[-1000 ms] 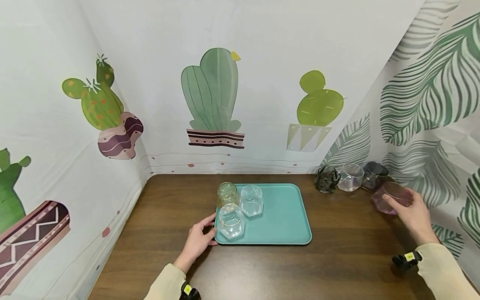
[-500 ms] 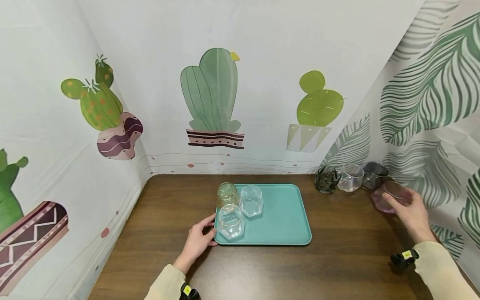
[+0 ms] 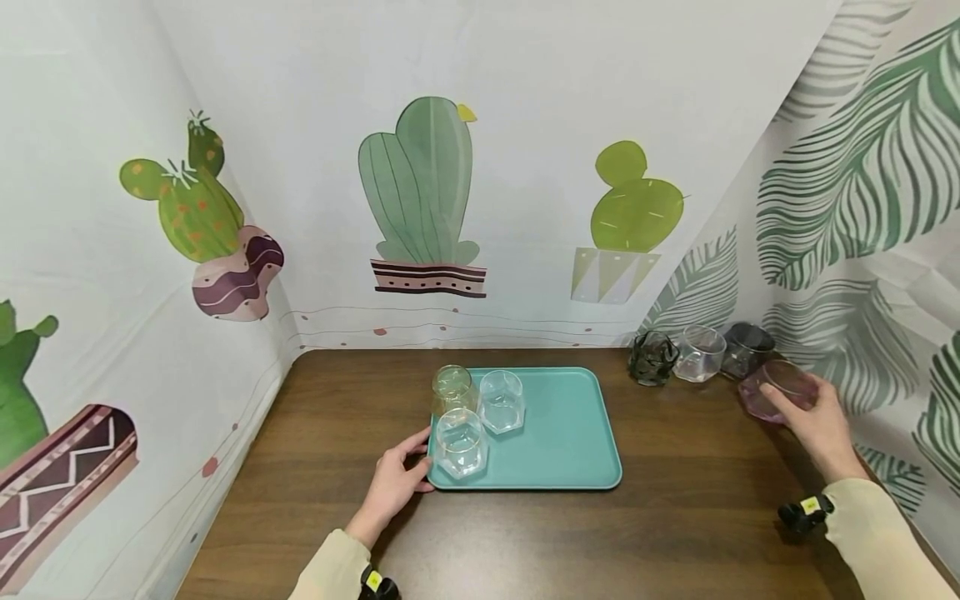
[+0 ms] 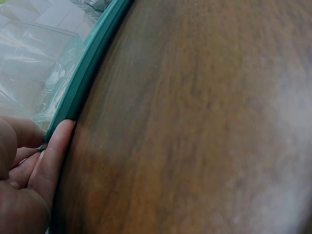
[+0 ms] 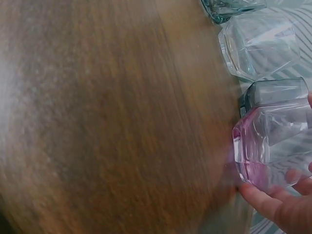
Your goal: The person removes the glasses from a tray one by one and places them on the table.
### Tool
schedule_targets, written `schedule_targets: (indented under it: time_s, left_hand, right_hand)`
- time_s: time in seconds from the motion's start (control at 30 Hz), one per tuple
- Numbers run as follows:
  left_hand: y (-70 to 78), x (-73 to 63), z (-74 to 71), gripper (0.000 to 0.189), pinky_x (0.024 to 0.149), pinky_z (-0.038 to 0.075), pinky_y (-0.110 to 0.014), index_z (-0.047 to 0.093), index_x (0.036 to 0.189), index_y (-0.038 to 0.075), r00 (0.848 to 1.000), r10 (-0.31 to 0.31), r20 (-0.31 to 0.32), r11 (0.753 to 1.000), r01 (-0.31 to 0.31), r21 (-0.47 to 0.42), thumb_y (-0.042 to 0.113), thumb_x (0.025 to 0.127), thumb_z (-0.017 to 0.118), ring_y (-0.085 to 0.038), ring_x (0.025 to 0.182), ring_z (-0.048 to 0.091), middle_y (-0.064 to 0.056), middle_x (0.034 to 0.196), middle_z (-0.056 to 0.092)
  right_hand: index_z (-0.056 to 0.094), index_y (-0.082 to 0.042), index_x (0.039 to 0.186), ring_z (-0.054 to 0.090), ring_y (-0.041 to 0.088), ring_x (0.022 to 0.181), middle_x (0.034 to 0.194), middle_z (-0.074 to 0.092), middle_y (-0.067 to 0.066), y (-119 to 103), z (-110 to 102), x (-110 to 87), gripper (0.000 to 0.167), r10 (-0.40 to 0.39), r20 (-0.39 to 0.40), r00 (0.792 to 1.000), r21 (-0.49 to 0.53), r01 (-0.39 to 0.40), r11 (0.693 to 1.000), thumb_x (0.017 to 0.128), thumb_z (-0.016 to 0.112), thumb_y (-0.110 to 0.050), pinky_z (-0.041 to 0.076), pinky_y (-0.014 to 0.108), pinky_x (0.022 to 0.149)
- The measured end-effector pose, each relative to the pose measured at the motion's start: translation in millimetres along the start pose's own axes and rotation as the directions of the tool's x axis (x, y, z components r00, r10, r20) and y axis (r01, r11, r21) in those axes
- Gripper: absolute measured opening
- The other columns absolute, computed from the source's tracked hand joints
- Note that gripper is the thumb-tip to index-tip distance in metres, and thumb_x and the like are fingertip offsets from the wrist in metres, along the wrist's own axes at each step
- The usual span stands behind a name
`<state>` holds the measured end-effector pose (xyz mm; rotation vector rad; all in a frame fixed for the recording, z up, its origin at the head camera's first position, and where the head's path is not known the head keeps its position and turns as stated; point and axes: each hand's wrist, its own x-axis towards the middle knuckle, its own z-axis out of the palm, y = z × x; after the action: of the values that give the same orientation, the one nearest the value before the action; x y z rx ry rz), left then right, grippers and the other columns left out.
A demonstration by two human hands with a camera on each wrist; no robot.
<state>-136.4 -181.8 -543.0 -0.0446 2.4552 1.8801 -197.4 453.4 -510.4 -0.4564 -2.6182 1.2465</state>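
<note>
At the far right of the table, my right hand [image 3: 820, 425] grips a pink-tinted glass [image 3: 772, 402], thumb on its near side. The right wrist view shows the pink glass [image 5: 253, 146] with fingertips at its wall and base; it overlaps a grey glass [image 5: 280, 91] behind. My left hand [image 3: 397, 479] pinches the left rim of a teal tray [image 3: 555, 442]. Close up, the fingers of my left hand [image 4: 29, 180] meet the tray rim [image 4: 85, 73]. On the tray's left side stand an amber glass [image 3: 453, 387] and two clear glasses, one behind [image 3: 502, 404], one in front [image 3: 461, 446].
A row at the back right holds a dark green glass [image 3: 652, 360], a clear glass [image 3: 700, 354] and the dark grey glass [image 3: 746, 348]. Printed cloth [image 3: 525, 167] walls the table's back and sides. Brown wood [image 3: 675, 500] lies between tray and right hand.
The right hand and the pink glass have shifted slightly left and back, toward the dark grey glass. The left hand and the tray have stayed in place.
</note>
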Motion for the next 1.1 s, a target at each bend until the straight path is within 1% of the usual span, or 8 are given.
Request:
schedule_targets:
  time_s: [0.13, 0.2, 0.3, 0.43, 0.7, 0.83, 1.0, 1.1]
  left_hand:
    - [-2.0, 1.2, 1.4, 0.051, 0.056, 0.065, -0.034, 0.058, 0.146, 0.0, 1.0, -0.013, -0.017, 1.0, 0.013, 0.004, -0.007, 0.096, 0.064, -0.025, 0.076, 0.07, -0.026, 0.123, 0.065]
    - [-3.4, 1.7, 2.2, 0.051, 0.055, 0.065, -0.035, 0.058, 0.146, -0.001, 1.0, -0.012, -0.023, 1.0, 0.012, 0.006, -0.008, 0.096, 0.064, -0.027, 0.077, 0.07, -0.026, 0.123, 0.065]
    - [-3.8, 1.6, 2.4, 0.051, 0.056, 0.065, -0.036, 0.058, 0.146, -0.001, 1.0, -0.014, -0.021, 1.0, 0.014, -0.003, -0.008, 0.096, 0.064, -0.029, 0.078, 0.07, -0.025, 0.123, 0.065]
    - [-2.0, 0.6, 0.8, 0.051, 0.057, 0.065, -0.035, 0.058, 0.147, 0.0, 1.0, -0.013, -0.004, 1.0, 0.013, -0.015, -0.007, 0.097, 0.064, -0.026, 0.078, 0.07, -0.025, 0.124, 0.065]
    - [-1.7, 1.4, -1.5, 0.051, 0.059, 0.066, -0.032, 0.056, 0.149, 0.001, 1.0, 0.001, 0.026, 1.0, -0.001, 0.002, -0.005, 0.098, 0.062, -0.019, 0.077, 0.07, -0.029, 0.126, 0.062]
    - [-2.3, 2.8, -1.5, 0.052, 0.059, 0.066, -0.032, 0.058, 0.148, 0.004, 1.0, -0.016, 0.013, 1.0, 0.016, -0.002, -0.005, 0.097, 0.063, -0.022, 0.077, 0.071, -0.027, 0.126, 0.063]
    - [-2.0, 2.4, -1.1, 0.051, 0.059, 0.066, -0.032, 0.057, 0.148, 0.002, 1.0, -0.007, 0.016, 1.0, 0.007, 0.004, -0.006, 0.097, 0.063, -0.023, 0.077, 0.071, -0.028, 0.126, 0.063]
    - [-1.0, 1.7, -0.8, 0.051, 0.059, 0.066, -0.032, 0.057, 0.148, 0.002, 1.0, -0.007, 0.016, 1.0, 0.007, 0.002, -0.006, 0.097, 0.063, -0.022, 0.077, 0.07, -0.028, 0.125, 0.063]
  right_hand:
    - [0.016, 0.011, 0.159, 0.051, 0.019, 0.106, 0.149, 0.035, 0.038, 2.8, 1.2, 1.3, 0.092, -0.017, -0.011, 1.0, 0.013, 0.017, 1.0, 0.1, 0.065, -0.04, 0.037, 0.001, 0.064]
    - [0.017, 0.011, 0.159, 0.048, 0.013, 0.102, 0.149, 0.036, 0.038, 3.3, 1.8, 1.7, 0.092, -0.019, -0.013, 1.0, 0.013, 0.019, 1.0, 0.1, 0.065, -0.04, 0.037, 0.001, 0.065]
    - [0.014, 0.012, 0.159, 0.052, 0.032, 0.113, 0.15, 0.034, 0.039, 2.6, 3.0, 1.3, 0.093, -0.008, -0.011, 1.0, 0.018, 0.008, 1.0, 0.101, 0.064, -0.041, 0.036, 0.001, 0.064]
    - [0.007, 0.011, 0.16, 0.038, 0.059, 0.135, 0.156, 0.027, 0.043, 1.5, 4.0, -1.6, 0.097, 0.021, 0.004, 1.0, 0.049, -0.021, 0.999, 0.101, 0.063, -0.041, 0.033, 0.0, 0.064]
    - [0.005, 0.008, 0.161, 0.045, 0.04, 0.138, 0.156, 0.029, 0.042, 4.9, 10.1, -13.6, 0.097, 0.049, -0.032, 0.998, 0.109, -0.045, 0.993, 0.101, 0.066, -0.037, 0.038, -0.004, 0.069]
    - [0.007, 0.007, 0.162, 0.04, 0.049, 0.143, 0.158, 0.027, 0.039, 4.5, 11.5, -21.0, 0.096, 0.061, -0.077, 0.995, 0.103, -0.053, 0.993, 0.1, 0.067, -0.035, 0.039, -0.003, 0.08]
    - [0.019, 0.007, 0.161, 0.038, 0.059, 0.14, 0.159, 0.03, 0.037, 1.2, 12.4, -30.3, 0.09, 0.059, -0.149, 0.987, 0.073, -0.049, 0.996, 0.098, 0.068, -0.034, 0.037, 0.032, 0.123]
    - [0.024, 0.007, 0.16, 0.039, 0.059, 0.139, 0.159, 0.031, 0.037, -1.4, 13.9, -36.2, 0.088, 0.062, -0.186, 0.981, 0.069, -0.05, 0.996, 0.096, 0.07, -0.032, 0.031, 0.056, 0.125]
